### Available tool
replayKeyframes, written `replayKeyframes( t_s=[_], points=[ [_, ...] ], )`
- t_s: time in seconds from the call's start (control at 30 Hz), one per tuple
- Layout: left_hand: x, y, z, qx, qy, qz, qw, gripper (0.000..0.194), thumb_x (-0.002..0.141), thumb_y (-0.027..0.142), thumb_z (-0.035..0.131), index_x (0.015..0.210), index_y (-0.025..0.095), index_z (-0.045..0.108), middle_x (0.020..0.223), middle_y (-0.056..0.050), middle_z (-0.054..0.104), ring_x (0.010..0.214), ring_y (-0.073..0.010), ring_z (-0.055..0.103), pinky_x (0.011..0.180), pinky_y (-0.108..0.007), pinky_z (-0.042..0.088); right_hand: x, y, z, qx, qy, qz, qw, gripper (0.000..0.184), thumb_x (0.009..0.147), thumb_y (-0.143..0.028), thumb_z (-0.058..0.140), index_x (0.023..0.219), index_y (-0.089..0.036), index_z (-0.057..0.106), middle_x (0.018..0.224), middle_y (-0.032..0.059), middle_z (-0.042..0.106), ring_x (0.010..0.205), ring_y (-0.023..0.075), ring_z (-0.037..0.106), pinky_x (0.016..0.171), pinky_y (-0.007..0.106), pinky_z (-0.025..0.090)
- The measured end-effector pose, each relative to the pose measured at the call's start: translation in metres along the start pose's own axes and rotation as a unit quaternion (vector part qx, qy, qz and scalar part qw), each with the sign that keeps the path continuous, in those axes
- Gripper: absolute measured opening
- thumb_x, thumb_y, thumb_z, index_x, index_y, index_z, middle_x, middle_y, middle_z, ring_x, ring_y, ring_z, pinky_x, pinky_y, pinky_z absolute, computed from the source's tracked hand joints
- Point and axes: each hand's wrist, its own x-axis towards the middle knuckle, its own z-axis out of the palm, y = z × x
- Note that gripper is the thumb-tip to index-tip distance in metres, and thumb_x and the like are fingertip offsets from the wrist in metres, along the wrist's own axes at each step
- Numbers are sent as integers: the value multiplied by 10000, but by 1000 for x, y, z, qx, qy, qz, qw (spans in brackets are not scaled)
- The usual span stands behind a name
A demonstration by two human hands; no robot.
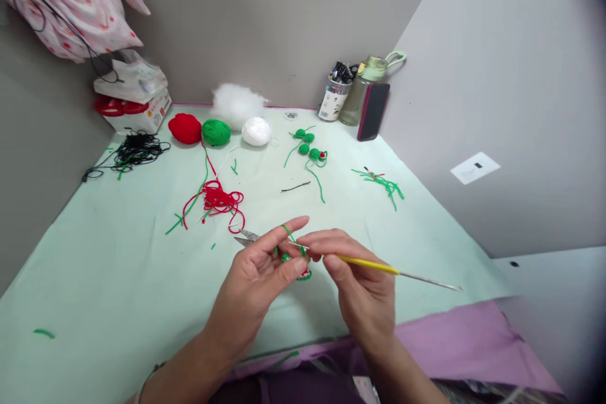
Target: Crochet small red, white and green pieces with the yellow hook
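My left hand (258, 278) pinches a small green and red crochet piece (303, 273), with green yarn looped over its raised forefinger. My right hand (353, 271) grips a yellow-handled crochet hook (379, 266) whose tip points into the piece. Both hands hover above the pale green table cover (95, 265). A pair of scissors (247, 238) lies on the table just behind my left fingers.
Red (184, 128), green (216, 132) and white (256, 131) yarn balls sit at the back beside white stuffing (237, 104). Loose red yarn (220, 201), finished green pieces (307, 145), green offcuts (383, 183), black cord (135, 150), a pen cup (335, 98), bottle (364, 85) and phone (373, 111) surround them.
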Motion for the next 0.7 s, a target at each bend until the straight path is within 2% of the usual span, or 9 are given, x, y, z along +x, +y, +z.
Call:
replayKeyframes(
  t_s=[0.1, 0.17, 0.27, 0.33, 0.4, 0.53, 0.63, 0.7],
  points=[
    [2, 0, 0, -1, 15, 6, 1000, 365, 853, 337, 850, 1216, 344, 808, 871, 17, 660, 908, -151, 609, 898, -267, 472, -1, -2, 1, -30, 4, -21, 999, 192, 1023, -214, 625, 1052, -283, 801, 965, 52, 805, 910, 203, 749, 757, 340, 632],
    [4, -2, 1, -6, 31, 13, 999, 353, 859, 339, 847, 1210, 338, 810, 866, 25, 659, 861, -129, 589, 870, -246, 463, -4, -1, 1, -118, -4, -65, 991, 247, 1015, -142, 609, 1103, -288, 787, 985, 55, 790, 909, 193, 745, 749, 324, 634],
    [8, -5, 3, -57, 36, -8, 998, 395, 817, 338, 883, 1205, 317, 813, 827, 26, 645, 863, -132, 585, 868, -245, 451, -11, 1, 0, -298, -45, -171, 938, 364, 995, -74, 596, 1250, -285, 747, 1137, 94, 765, 1019, 220, 742, 821, 356, 644],
    [9, -6, 4, -103, 22, -45, 993, 428, 788, 345, 901, 1202, 281, 817, 818, 10, 647, 885, -148, 587, 871, -257, 450, -14, 4, 1, -348, -54, -206, 913, 395, 993, -56, 585, 1299, -264, 723, 1205, 113, 744, 1076, 229, 730, 857, 361, 639],
    [10, -6, 3, -126, 9, -70, 989, 435, 776, 333, 905, 1195, 245, 821, 816, -2, 648, 853, -144, 568, 862, -260, 446, -14, 5, 2, -312, -35, -188, 931, 393, 990, -38, 580, 1288, -252, 721, 1161, 99, 750, 1041, 210, 730, 829, 333, 631],
    [10, 0, -2, -108, 18, -66, 992, 431, 793, 297, 884, 1212, 224, 814, 784, -2, 643, 791, -136, 540, 864, -272, 424, -7, 2, -2, -160, 6, -110, 981, 330, 985, -48, 585, 1179, -252, 756, 981, 49, 771, 894, 183, 715, 777, 325, 600],
    [10, 5, -4, -90, 15, -61, 994, 419, 787, 300, 878, 1194, 218, 821, 750, -2, 637, 789, -151, 550, 865, -292, 411, -1, -1, -7, -47, 37, -50, 997, 245, 1005, -113, 588, 1068, -234, 791, 919, 42, 751, 801, 166, 693, 740, 321, 574],
    [10, 7, -5, -83, 10, -57, 995, 405, 783, 302, 876, 1177, 223, 826, 742, -3, 641, 784, -157, 557, 853, -301, 404, 2, -2, -10, 36, 52, 4, 998, 204, 1017, -179, 603, 1001, -225, 801, 874, 34, 729, 733, 148, 680, 696, 301, 559]
  ],
)
